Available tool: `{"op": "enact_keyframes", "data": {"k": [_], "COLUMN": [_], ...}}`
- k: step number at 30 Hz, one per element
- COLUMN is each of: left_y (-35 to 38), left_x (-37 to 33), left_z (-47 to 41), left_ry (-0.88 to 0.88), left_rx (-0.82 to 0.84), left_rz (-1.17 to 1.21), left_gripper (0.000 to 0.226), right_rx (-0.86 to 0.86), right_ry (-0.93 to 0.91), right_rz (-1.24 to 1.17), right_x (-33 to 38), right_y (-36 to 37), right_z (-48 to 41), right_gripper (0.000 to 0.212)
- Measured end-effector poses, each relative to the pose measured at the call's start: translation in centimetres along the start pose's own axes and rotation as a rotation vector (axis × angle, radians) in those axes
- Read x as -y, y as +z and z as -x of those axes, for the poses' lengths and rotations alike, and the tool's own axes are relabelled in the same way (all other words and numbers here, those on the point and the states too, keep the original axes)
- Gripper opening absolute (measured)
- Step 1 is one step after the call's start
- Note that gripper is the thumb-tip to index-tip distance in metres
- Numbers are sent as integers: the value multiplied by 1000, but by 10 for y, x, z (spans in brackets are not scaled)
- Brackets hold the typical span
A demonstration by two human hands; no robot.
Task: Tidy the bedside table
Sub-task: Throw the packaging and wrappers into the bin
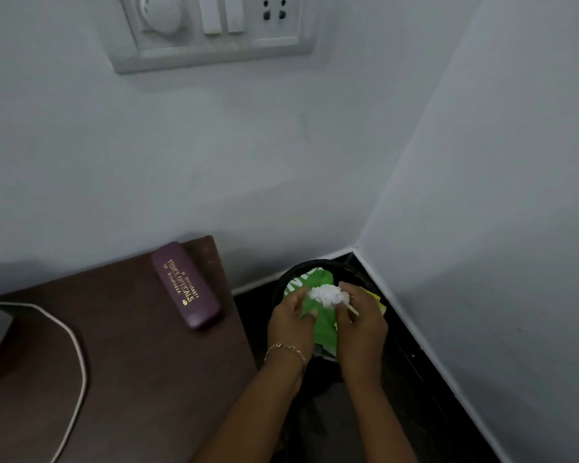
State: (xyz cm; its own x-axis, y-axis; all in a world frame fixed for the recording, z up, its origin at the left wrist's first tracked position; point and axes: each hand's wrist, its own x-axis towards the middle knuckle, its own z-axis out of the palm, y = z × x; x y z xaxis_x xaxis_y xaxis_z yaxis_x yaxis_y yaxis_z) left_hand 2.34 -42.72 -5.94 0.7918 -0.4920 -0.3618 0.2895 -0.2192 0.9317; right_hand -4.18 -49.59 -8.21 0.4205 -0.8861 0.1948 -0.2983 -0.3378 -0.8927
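On the dark brown wooden bedside table (141,345), a maroon hard glasses case (185,285) reads "PRINCE OPTICALS"; over the black round bin (283,279), the left hand (290,324) and right hand (360,324) together clasp a crumpled white tissue wad (328,294).

We have one view only, from the head camera, so no second view shares any of the scene. We look forward and steeply down into a room corner, taking the black bin (283,279) on the floor as our landmark. The bin sits low and right of centre, close below us. Left of the bin lies the brown bedside table (131,362), cut off by the bottom and left edges. High above the bin and to its left, the wall switch plate (214,51) is cropped by the top edge. The wide lens bends the wall lines.
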Motion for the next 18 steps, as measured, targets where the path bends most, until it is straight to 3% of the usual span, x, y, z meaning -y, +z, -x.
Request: {"op": "enact_keyframes", "data": {"k": [8,18], "left_y": [-22,-55], "left_x": [23,0], "left_z": [14,43], "left_ry": [-27,102], "left_rx": [-47,-92], "left_rz": [57,118], "left_gripper": [38,39], "right_rx": [-12,24], "right_ry": [29,-43], "right_rz": [173,67], "right_x": [-58,-19], "right_y": [-4,7], "right_z": [0,39], "right_gripper": [20,19]}}
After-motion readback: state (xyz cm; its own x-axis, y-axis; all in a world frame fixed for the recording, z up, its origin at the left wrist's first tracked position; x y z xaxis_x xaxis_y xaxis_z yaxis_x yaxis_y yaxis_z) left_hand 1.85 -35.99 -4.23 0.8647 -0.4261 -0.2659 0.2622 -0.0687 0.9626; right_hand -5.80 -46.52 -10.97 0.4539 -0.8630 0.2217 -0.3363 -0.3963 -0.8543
